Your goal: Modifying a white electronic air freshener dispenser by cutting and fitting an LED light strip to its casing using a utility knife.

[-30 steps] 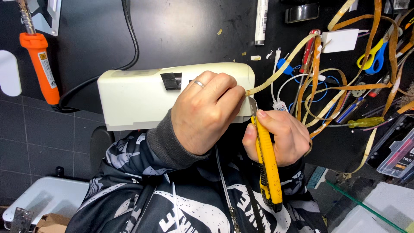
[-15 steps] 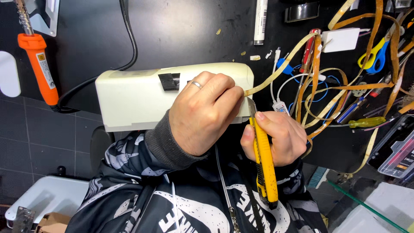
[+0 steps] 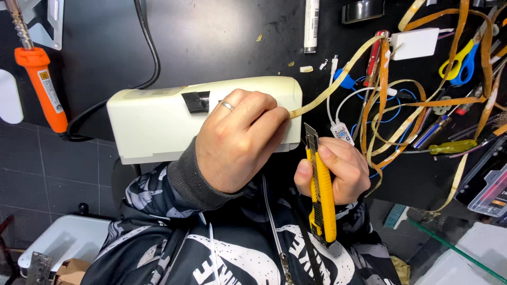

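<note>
My left hand, with a ring on one finger, pinches the end of a long yellowish flexible strip between thumb and fingers, right in front of a cream plastic box. My right hand grips a yellow utility knife with its blade pointing up, just below the pinched end of the strip. The strip runs up and to the right into a tangle of similar orange-yellow strips.
An orange-handled soldering iron lies at the left. A black cable curves behind the box. Yellow-and-blue scissors, a white small box, thin white and blue wires and screwdrivers lie at the right on the dark surface.
The knife blade has dropped slightly away from the pinched strip end, and the right hand sits a little lower. The left hand keeps its pinch.
</note>
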